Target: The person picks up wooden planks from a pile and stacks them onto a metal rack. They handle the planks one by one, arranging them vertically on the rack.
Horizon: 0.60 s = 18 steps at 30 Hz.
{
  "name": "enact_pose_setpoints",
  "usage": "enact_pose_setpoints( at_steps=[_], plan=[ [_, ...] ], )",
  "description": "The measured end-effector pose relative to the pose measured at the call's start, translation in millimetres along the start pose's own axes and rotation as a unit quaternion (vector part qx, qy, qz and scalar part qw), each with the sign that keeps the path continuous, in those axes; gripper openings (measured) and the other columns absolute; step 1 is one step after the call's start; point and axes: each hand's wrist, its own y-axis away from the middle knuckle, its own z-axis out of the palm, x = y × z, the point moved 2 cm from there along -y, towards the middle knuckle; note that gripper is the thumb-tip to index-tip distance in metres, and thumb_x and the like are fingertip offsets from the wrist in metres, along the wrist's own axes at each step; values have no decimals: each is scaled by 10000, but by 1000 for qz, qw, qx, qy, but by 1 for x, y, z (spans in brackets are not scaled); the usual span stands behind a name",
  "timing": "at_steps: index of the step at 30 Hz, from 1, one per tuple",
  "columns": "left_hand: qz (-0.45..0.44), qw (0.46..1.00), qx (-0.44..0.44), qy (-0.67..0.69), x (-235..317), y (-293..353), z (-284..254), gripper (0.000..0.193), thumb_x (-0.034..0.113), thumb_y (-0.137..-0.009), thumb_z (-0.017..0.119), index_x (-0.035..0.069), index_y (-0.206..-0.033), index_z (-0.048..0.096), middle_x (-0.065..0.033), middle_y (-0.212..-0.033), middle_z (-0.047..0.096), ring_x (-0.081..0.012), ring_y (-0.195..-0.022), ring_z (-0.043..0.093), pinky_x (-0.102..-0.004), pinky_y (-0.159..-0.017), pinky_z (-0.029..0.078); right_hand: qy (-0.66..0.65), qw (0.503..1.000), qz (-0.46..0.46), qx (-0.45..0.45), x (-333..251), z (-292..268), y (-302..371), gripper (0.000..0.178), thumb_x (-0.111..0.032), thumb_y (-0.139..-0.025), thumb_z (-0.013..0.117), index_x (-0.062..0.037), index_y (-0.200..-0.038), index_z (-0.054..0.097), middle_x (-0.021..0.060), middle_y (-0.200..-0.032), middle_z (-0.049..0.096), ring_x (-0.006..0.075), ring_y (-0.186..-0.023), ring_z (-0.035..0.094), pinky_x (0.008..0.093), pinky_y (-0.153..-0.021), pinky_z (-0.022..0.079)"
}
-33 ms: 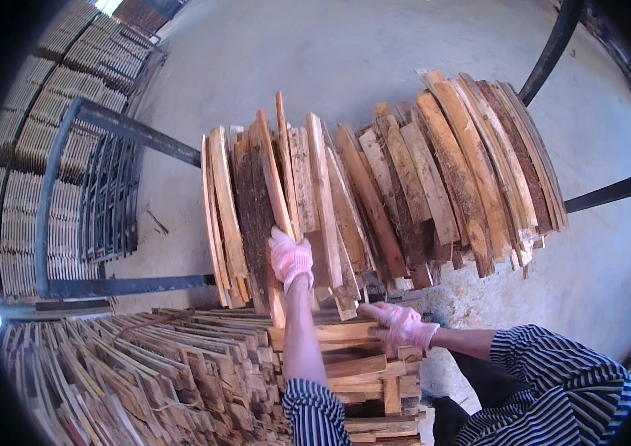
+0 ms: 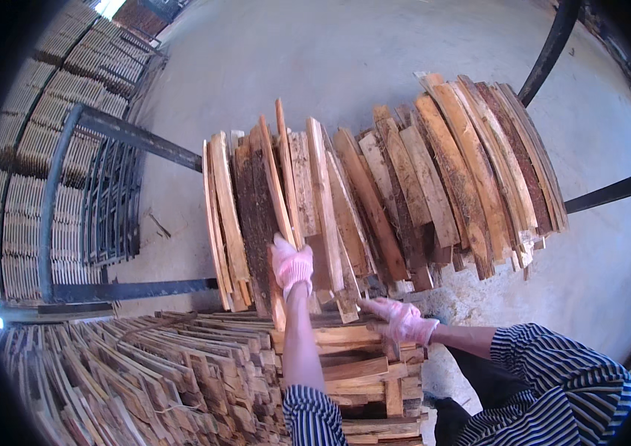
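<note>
My left hand (image 2: 292,264), in a pinkish-white glove, is closed round a thin wooden strip (image 2: 274,178) in the left half of a row of rough strips. The strip slants up and away, its near end showing below the hand. Beside it stands another narrow strip (image 2: 283,141). My right hand (image 2: 402,320), gloved alike, is lower and to the right, fingers stretched leftward and apart. Its fingertips are close to the lower end of a pale strip (image 2: 347,306); whether they touch is unclear. Bark-edged planks (image 2: 471,186) make up the right part of the row.
Below lies a dense stack of strips (image 2: 181,372), with a crosswise-laid pile (image 2: 360,372) beside it. A dark metal frame (image 2: 137,137) stands at left, and more dark bars (image 2: 616,187) at right. Tall stacks of slats (image 2: 29,208) line the far left. Grey concrete floor (image 2: 315,52) stretches beyond.
My left hand has shifted very slightly down in the picture along with the strips. The right hand stays nearly in the same place.
</note>
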Motion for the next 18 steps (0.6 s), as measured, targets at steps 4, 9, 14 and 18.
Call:
enact_pose_setpoints(
  at_steps=[4, 9, 14, 18],
  plan=[
    [-44, 919, -145, 365, 50, 104, -1, 430, 94, -821, 756, -59, -1183, 582, -177, -1056, 692, -317, -968, 665, -432, -902, 569, -320, 935, 46, 144, 0, -72, -55, 836, -357, -888, 746, -80, -1547, 313, 256, -1410, 529, 327, -1306, 526, 411, -1103, 438],
    [-115, 848, -178, 485, 12, 249, 52, 680, 160, -784, 866, -16, -1312, 476, -141, -1152, 675, -252, -971, 670, -346, -896, 556, -296, 933, 133, 152, -39, -105, -103, 1197, -479, -781, 829, -81, -1604, 56, 286, -1549, 346, 366, -1439, 357, 440, -1206, 302],
    [-163, 773, -255, 557, -10, 290, 76, 925, 55, -650, 934, 38, -1400, 392, -124, -1146, 632, -203, -950, 656, -310, -889, 579, -405, 905, 61, 115, -4, -33, -60, 1114, -253, -806, 854, -83, -1611, 102, 177, -1412, 542, 220, -1235, 559, 335, -1063, 440],
    [-98, 800, -195, 558, -52, 332, 99, 922, 130, -714, 900, 65, -1453, 353, -96, -1316, 549, -225, -1220, 562, -353, -998, 519, -462, 885, 50, 25, -14, 22, -5, 1028, -158, -839, 813, -89, -1613, 140, 100, -1479, 478, 180, -1327, 455, 301, -1095, 384]
  ],
)
